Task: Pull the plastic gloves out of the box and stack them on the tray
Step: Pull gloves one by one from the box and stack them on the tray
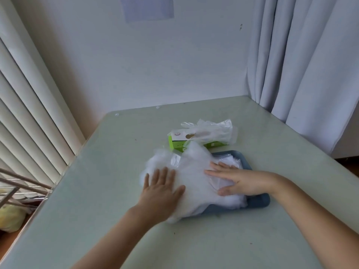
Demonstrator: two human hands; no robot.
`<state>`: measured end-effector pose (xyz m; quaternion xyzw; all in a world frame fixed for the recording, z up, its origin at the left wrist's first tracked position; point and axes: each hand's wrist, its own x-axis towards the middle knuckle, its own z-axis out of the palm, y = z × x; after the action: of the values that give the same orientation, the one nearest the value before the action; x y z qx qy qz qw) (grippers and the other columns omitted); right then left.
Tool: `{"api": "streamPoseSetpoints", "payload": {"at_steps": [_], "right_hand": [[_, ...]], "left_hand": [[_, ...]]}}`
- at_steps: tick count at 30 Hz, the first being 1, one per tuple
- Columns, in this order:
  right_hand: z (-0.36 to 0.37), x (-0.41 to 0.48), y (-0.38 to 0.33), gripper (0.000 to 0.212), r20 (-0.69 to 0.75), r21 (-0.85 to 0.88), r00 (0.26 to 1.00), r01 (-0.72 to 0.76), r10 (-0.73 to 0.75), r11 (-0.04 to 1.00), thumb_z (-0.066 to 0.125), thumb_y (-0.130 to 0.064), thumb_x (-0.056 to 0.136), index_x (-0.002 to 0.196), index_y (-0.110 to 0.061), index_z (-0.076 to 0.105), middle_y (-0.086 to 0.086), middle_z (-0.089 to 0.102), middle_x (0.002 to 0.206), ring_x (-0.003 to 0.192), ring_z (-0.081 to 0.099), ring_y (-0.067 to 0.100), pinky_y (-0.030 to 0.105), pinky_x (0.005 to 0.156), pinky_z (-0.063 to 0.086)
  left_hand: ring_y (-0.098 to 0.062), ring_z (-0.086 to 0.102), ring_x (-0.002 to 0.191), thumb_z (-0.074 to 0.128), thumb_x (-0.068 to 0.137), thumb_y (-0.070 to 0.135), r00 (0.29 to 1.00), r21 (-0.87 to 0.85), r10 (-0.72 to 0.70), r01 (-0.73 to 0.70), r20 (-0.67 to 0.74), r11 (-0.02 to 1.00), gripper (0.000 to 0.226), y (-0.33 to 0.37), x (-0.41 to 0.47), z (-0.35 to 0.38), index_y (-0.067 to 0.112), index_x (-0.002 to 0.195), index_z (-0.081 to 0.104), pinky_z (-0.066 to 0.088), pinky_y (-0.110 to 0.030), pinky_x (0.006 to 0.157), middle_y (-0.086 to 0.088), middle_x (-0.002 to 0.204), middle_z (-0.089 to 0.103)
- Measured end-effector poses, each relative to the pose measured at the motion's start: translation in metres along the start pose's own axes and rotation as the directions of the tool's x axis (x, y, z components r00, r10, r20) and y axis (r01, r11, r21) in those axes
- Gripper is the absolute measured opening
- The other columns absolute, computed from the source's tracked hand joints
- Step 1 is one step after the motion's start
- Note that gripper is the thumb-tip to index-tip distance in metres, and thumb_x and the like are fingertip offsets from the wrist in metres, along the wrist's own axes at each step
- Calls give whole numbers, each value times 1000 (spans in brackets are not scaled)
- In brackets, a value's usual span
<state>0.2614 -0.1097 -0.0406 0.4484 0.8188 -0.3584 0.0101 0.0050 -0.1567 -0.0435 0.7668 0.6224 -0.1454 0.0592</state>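
Stack of plastic gloves [196, 183] was white, translucent, crumpled and blurred; it lay on the blue tray [259, 202] and spilled over the tray's left edge onto the table [213, 245]; left hand [161, 188] lay flat, fingers straight, pressing the overhang; right hand [236, 179] flat too, fingers extended on the stack; green box [180, 142] sat just behind the tray, another glove [211, 131] sticking out of its top; bare tabletop lay near and left; curtain [303, 59] hung at the far right corner.
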Motion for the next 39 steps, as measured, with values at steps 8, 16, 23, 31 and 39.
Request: {"api": "streamPoseSetpoints", "payload": {"at_steps": [8,16,23,31,39], "right_hand": [[-1,0,-2,68,1,-21,1000,-4,4,1000,58,-41,92,144,-52,16,-28,-5,152,140,-14,-5,28,119,-1],[0,2,-4,70,-36,-71,999,21,-23,997,59,-45,91,147,-46,17,-21,-1,157,145,-7,2,34,121,7],[-4,-4,-5,72,-13,-49,1000,-18,18,999,61,-40,91,146,-49,16,-23,-5,155,142,-14,-2,25,118,-1],[-19,-6,-17,59,-13,-28,996,-84,84,996,67,-40,85,139,-42,43,-27,20,147,137,15,-9,21,117,15],[-95,45,19,42,-739,430,489,-188,464,883,74,-32,81,107,0,65,14,67,106,101,62,29,30,80,46]], "left_hand": [[-32,-5,147,13,102,45,941,-121,-279,260,-189,958,64,-22,-10,-33,7,152,0,-7,-43,117,-16,159,-2],[-10,-1,147,26,104,20,876,-184,384,-446,-294,876,55,52,26,-30,18,154,2,-3,-24,117,3,161,-2],[-10,-9,147,15,98,58,936,-106,259,-290,-237,951,63,12,39,7,33,152,-3,-8,-38,118,12,160,-8],[-19,-17,146,7,66,90,970,-165,39,-81,-241,983,103,13,30,10,33,151,-9,-11,-48,116,8,159,-14],[-20,-20,145,0,58,92,968,-193,31,-81,-250,978,110,14,34,15,33,151,-12,-13,-49,115,9,158,-19]]}}
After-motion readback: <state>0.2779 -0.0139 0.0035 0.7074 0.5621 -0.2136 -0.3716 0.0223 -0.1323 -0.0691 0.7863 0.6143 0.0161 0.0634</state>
